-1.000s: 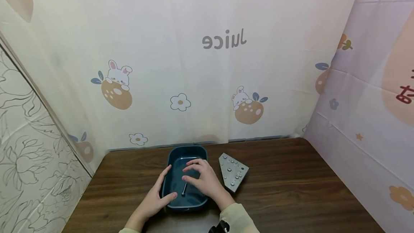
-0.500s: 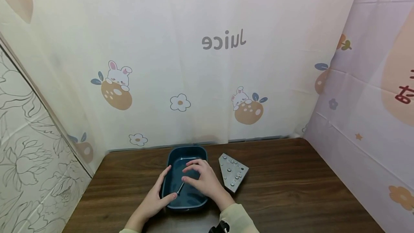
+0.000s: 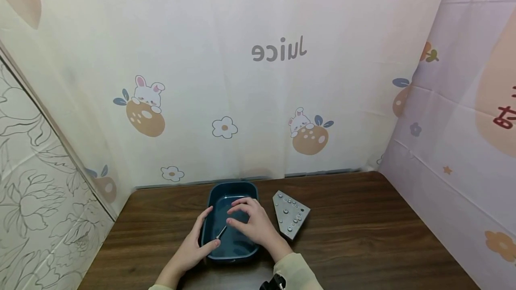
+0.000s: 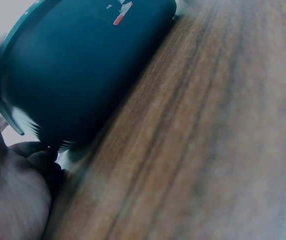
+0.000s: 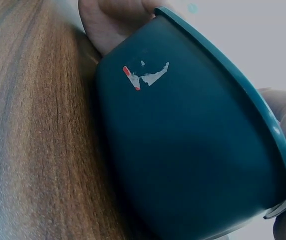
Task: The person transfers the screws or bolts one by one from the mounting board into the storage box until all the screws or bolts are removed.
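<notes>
Head view: a bolt [image 3: 221, 232] in the blue tray [image 3: 235, 252] is shifting leftward, apparently ungripped, while the left hand [image 3: 192, 246] is holding the tray, fingers spread, and the right hand [image 3: 255, 223] is hovering, fingertips parted.

Head cam's up high on the person's side of the dark teal, rounded-rectangular, plastic-looking tray [image 3: 238, 249], pointed forward and down, far enough back to fit the pale, cartoon-print fabric backdrop [image 3: 258, 88] behind the tray. Both wrist cams are way lower and super close, tipped sideways, facing the tray's outside wall. Next to the tray, the brown wood-grain table [image 3: 354, 227] fills the right of the left wrist shot and the left of the right wrist shot. Those two both catch a torn white-and-red sticker [image 5: 132, 78] on the tray.
</notes>
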The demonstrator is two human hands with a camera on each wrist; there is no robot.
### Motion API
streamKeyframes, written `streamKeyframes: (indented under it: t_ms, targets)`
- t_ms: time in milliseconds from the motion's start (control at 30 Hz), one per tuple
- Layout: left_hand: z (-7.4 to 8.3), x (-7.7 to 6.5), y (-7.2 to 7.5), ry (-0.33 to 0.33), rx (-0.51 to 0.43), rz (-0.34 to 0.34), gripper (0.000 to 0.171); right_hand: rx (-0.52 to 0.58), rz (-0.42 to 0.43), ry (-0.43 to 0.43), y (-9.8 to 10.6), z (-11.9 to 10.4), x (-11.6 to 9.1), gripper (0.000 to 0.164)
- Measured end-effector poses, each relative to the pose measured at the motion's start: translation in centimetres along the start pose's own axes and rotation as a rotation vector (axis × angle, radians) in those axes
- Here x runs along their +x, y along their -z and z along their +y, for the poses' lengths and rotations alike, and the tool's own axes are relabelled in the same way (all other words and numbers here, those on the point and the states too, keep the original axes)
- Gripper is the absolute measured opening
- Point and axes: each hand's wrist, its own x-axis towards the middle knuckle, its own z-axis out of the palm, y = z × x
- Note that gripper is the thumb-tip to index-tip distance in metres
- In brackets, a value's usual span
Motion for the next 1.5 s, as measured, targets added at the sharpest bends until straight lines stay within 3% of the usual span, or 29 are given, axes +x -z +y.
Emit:
streamKeyframes:
  t_ms: [967, 1500]
  targets:
    - [0.0, -0.1, 0.0, -0.014, -0.004, 0.004, 0.084, 0.035, 0.014, 0.026, 1.4, 0.4, -0.1, 0.03]
    - [-0.1, -0.2, 0.1, -0.044, -0.064, 0.015, 0.084, 0.051, 0.072, -0.004, 3.7, 1.3, -0.3, 0.021]
